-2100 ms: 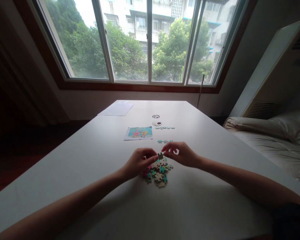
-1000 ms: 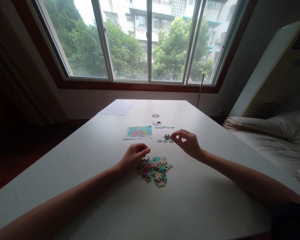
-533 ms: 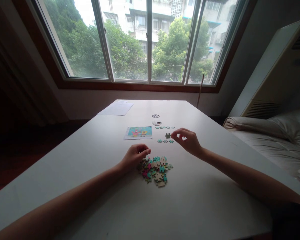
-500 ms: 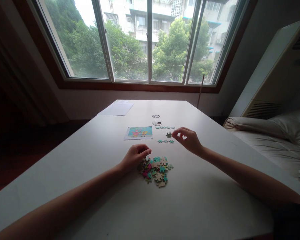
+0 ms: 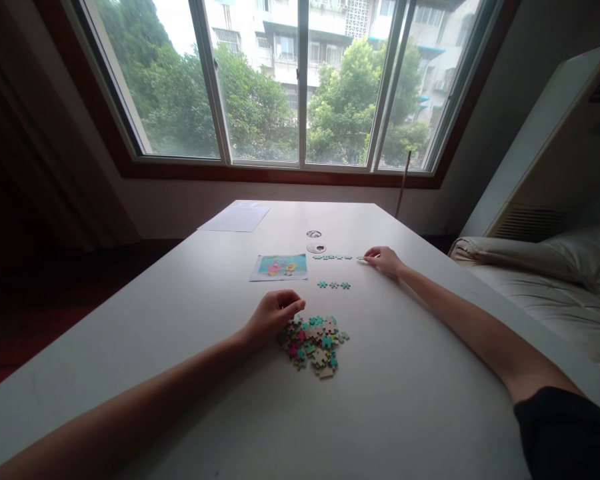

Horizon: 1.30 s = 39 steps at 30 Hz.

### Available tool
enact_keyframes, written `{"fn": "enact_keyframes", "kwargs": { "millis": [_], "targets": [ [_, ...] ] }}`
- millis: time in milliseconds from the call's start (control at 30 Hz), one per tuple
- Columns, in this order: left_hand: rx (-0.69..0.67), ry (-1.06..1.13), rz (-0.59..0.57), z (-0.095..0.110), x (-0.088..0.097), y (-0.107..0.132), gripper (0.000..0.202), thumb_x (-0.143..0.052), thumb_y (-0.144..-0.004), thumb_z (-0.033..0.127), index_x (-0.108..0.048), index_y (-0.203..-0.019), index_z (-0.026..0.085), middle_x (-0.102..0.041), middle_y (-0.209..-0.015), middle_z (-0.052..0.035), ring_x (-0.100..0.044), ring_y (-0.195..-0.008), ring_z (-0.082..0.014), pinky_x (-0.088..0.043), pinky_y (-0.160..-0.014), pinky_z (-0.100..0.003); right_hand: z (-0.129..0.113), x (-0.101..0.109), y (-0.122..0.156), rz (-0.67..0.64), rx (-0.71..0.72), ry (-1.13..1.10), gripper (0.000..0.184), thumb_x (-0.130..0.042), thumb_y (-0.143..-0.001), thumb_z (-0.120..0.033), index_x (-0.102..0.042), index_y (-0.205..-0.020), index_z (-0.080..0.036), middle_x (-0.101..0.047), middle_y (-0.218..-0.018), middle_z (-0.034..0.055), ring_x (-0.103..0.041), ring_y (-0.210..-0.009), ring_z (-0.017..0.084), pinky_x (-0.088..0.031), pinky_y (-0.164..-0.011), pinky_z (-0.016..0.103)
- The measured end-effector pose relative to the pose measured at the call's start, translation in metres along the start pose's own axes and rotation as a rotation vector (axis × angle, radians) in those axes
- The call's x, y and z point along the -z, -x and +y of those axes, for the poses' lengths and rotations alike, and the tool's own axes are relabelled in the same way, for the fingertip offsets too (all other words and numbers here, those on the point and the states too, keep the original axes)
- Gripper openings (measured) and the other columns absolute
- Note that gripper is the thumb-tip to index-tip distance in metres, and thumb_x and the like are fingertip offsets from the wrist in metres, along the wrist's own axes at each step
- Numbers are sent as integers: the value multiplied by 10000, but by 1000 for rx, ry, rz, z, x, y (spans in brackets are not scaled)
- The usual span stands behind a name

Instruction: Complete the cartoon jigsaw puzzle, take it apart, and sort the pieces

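Note:
A heap of loose jigsaw pieces lies on the white table. My left hand rests curled at the heap's left edge, fingertips touching the pieces. My right hand is stretched far forward, pinching a small puzzle piece down on the table at the right end of a far row of teal pieces. A nearer short row of teal pieces lies between the heap and that row. A colourful reference picture lies to the left of the rows.
A sheet of paper lies at the table's far left. Two small round objects sit beyond the far row. A bed with pillows stands to the right, and a thin stick leans by the large window.
My right hand carried the piece from above the near row out to the right end of the far row and lowered it to the table. My left hand stayed at the heap.

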State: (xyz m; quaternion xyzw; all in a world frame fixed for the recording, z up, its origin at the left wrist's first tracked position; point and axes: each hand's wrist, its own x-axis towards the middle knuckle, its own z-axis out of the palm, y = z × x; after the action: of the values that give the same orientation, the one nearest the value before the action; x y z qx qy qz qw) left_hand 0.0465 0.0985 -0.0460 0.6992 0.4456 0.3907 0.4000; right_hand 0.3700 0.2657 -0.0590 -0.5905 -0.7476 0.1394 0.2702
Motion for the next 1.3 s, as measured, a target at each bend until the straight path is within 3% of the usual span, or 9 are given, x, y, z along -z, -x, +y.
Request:
{"fn": "enact_keyframes", "kwargs": {
  "millis": [333,667,800,967,1033,1133,1300],
  "targets": [
    [-3,-7,6,-3,0,-1,257,-536,-733,356,-556,-648,115,-443,-523,37,-376,-485,-69,-300,-460,-185,2,-5,-18,-38,-91,16,263,-622,-645,-364,-681,-812,-169,-664,-769,47,-581,-687,144,-403,-586,207],
    [-2,2,5,3,1,2,253,-536,-731,354,-552,-646,117,-451,-527,35,-389,-489,-72,-304,-464,-183,-9,3,-14,-62,-136,6,227,-644,-619,-322,-683,-782,-169,-668,-755,36,-587,-680,134,-411,-592,198],
    [2,-2,8,2,3,2,253,-536,-728,354,-549,-641,117,-450,-523,36,-385,-482,-70,-303,-454,-180,-19,7,-7,-20,-114,7,244,-584,-673,-314,-666,-823,-141,-657,-771,62,-576,-659,139,-411,-571,218],
    [-2,-8,6,2,3,0,256,-533,-730,358,-552,-648,117,-454,-528,33,-387,-486,-71,-307,-452,-181,-52,8,24,-52,58,-26,250,-555,-712,-347,-650,-838,-153,-642,-788,49,-557,-672,128,-420,-614,232],
    [4,-9,4,3,2,0,257,-536,-728,360,-553,-649,116,-457,-530,31,-387,-485,-72,-306,-449,-181,-71,8,45,-166,173,-66,215,-584,-696,-351,-657,-786,-170,-635,-718,18,-550,-642,111,-423,-605,215],
    [4,-6,2,4,0,1,257,-538,-727,361,-556,-651,116,-458,-529,33,-386,-484,-72,-302,-446,-179,-98,9,80,-475,490,-186,247,-578,-720,-368,-644,-835,-159,-628,-722,22,-546,-627,100,-425,-591,211],
    [-7,-7,-3,4,-2,1,252,-534,-732,354,-554,-648,118,-446,-520,42,-378,-477,-68,-289,-447,-177,-125,12,121,-629,635,-170,260,-615,-696,-363,-644,-865,-168,-615,-780,36,-551,-645,96,-435,-567,191]
  ]
}}
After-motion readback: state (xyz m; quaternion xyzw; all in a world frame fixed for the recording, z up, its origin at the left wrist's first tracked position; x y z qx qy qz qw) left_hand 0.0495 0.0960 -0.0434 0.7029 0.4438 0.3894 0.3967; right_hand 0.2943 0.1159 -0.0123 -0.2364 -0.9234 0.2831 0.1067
